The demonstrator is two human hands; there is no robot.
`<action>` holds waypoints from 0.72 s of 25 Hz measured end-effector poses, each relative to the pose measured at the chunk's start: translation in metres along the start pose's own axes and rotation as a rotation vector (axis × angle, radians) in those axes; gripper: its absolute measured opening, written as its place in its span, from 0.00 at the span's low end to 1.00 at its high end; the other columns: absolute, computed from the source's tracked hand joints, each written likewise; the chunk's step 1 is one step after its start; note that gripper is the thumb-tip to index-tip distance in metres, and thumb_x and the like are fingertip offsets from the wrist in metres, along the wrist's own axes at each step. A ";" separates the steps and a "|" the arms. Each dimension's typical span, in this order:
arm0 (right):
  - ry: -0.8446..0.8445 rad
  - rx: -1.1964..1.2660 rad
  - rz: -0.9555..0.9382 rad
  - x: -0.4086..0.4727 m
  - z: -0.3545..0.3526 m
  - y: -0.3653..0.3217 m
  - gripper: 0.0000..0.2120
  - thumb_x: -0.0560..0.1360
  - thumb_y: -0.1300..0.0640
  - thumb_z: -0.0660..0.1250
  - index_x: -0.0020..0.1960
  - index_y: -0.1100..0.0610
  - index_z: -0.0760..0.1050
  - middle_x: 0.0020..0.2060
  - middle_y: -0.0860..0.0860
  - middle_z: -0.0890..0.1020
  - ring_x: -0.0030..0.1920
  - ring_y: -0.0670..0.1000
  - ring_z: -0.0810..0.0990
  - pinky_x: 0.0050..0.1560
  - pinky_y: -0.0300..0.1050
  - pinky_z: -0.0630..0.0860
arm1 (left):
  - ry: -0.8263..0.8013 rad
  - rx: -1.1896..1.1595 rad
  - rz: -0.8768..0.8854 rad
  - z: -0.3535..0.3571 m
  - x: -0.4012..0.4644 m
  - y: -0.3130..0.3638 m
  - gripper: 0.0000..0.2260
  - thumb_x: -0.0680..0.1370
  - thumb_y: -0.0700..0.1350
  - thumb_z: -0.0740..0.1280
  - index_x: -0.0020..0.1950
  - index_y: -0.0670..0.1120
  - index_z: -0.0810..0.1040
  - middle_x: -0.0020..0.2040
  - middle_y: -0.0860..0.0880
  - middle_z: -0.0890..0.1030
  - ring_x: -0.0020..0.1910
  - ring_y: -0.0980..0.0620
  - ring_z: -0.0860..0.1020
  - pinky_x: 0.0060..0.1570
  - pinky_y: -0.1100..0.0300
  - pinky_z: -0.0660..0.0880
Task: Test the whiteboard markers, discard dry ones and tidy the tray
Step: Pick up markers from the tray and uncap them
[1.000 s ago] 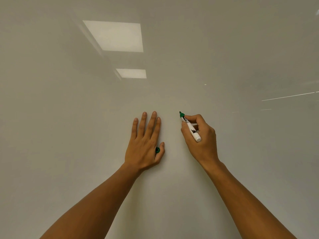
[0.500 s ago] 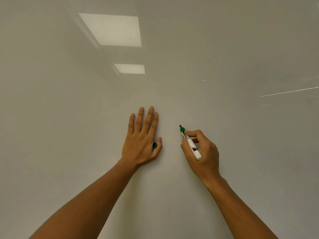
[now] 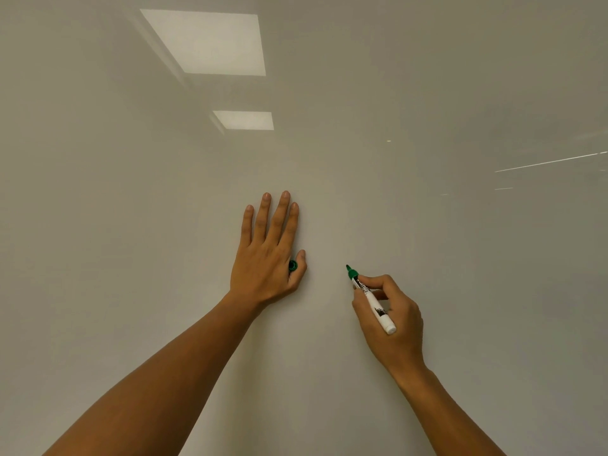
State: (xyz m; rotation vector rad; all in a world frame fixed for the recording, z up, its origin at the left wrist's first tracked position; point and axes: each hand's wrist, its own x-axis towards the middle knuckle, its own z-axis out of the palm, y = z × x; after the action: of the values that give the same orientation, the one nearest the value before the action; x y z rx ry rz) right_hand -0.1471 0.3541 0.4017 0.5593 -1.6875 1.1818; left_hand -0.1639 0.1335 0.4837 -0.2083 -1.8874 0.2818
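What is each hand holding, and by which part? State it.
Right hand grips green marker by its barrel. Left hand pinches the green cap between thumb and palm.

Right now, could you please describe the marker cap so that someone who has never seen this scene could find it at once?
Start at the big whiteboard that fills the view, then find the left hand lying flat on it with straight fingers. The cap is the small green round piece tucked between that hand's thumb and palm, the only green thing apart from the tip end of the marker in the right hand.

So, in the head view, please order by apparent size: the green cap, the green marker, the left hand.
1. left hand
2. green marker, partly hidden by the right hand's fingers
3. green cap, mostly hidden
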 end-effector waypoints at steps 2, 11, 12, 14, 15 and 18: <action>-0.027 -0.005 -0.034 -0.011 0.003 0.000 0.10 0.73 0.46 0.66 0.52 0.48 0.80 0.37 0.41 0.82 0.36 0.45 0.80 0.30 0.40 0.77 | 0.007 0.005 -0.001 0.000 0.000 0.000 0.35 0.80 0.57 0.54 0.81 0.42 0.46 0.81 0.42 0.45 0.80 0.40 0.42 0.77 0.39 0.47; -0.008 -0.076 0.024 -0.046 -0.006 0.020 0.11 0.73 0.45 0.65 0.50 0.48 0.80 0.36 0.40 0.81 0.35 0.45 0.79 0.28 0.42 0.76 | 0.017 0.002 -0.001 0.002 -0.002 0.000 0.35 0.80 0.57 0.53 0.81 0.42 0.47 0.81 0.42 0.46 0.80 0.39 0.44 0.77 0.39 0.48; 0.016 -0.078 0.043 -0.049 -0.006 0.021 0.10 0.73 0.46 0.66 0.50 0.49 0.80 0.36 0.40 0.81 0.35 0.46 0.80 0.28 0.46 0.78 | 0.016 0.002 -0.001 0.002 -0.002 0.000 0.35 0.80 0.57 0.54 0.81 0.42 0.47 0.81 0.42 0.46 0.80 0.39 0.44 0.77 0.39 0.48; 0.054 -0.063 0.084 -0.057 -0.002 0.021 0.06 0.73 0.50 0.68 0.49 0.50 0.79 0.35 0.40 0.81 0.34 0.47 0.79 0.28 0.50 0.78 | 0.012 0.001 -0.001 0.002 -0.002 0.001 0.35 0.80 0.57 0.54 0.81 0.42 0.46 0.81 0.42 0.46 0.80 0.39 0.44 0.77 0.39 0.47; 0.061 -0.048 0.096 -0.063 0.002 0.021 0.05 0.73 0.51 0.68 0.48 0.50 0.79 0.35 0.41 0.81 0.33 0.47 0.79 0.28 0.50 0.78 | 0.008 -0.001 -0.004 0.002 -0.002 0.001 0.35 0.80 0.57 0.54 0.81 0.42 0.46 0.81 0.42 0.46 0.80 0.39 0.43 0.77 0.39 0.47; 0.022 -0.069 0.089 -0.082 0.011 0.016 0.09 0.73 0.48 0.66 0.49 0.50 0.79 0.35 0.41 0.81 0.33 0.45 0.79 0.29 0.46 0.78 | -0.009 -0.004 -0.013 0.001 -0.003 0.001 0.35 0.80 0.57 0.52 0.81 0.42 0.45 0.81 0.42 0.45 0.80 0.39 0.42 0.76 0.38 0.47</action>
State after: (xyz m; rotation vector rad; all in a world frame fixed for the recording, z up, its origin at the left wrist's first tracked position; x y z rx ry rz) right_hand -0.1297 0.3386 0.3209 0.4307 -1.7424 1.1841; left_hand -0.1642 0.1340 0.4804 -0.1981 -1.8981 0.2707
